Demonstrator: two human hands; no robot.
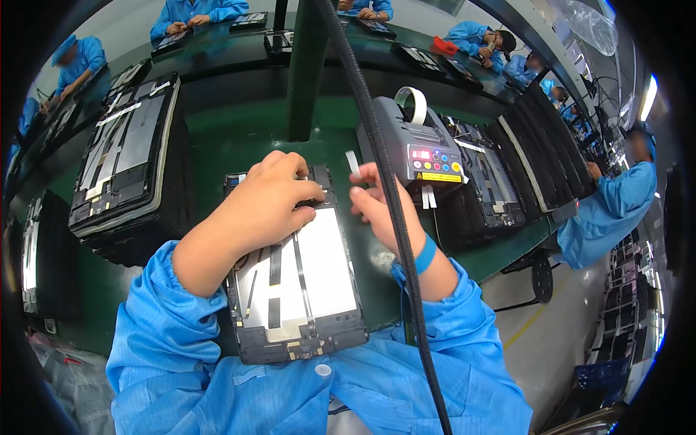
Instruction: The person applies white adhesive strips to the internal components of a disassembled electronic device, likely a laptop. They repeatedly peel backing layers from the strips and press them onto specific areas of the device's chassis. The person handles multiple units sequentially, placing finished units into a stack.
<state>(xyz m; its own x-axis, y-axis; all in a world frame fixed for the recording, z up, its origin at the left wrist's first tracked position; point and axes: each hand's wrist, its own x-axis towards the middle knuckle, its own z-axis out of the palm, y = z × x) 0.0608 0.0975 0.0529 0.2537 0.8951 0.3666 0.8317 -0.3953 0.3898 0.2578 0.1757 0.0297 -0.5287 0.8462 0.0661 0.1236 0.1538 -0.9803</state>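
An opened tablet (pixel 330 272) with a silvery inner plate, dark ribbon cables and black ends lies in front of me, its near end against my body. Over its far end is my left hand (pixel 272 196), fingers bent and closed near the top right corner; whatever they pinch there is hidden. Right of the tablet, raised above the bench, my right hand (pixel 377 203) pinches a short white tape strip (pixel 353 163) between thumb and fingers. Just beyond that hand stands a grey tape dispenser (pixel 424 141) with a lit display and coloured buttons.
A tall tablet stack (pixel 123 159) stands left on the green bench (pixel 225 138). More tablets (pixel 486 174) and upright black trays (pixel 540 156) fill the right. A black cable (pixel 370 123) hangs across my view near my right wrist. Co-workers in blue sit beyond; another person (pixel 616 203) is at right.
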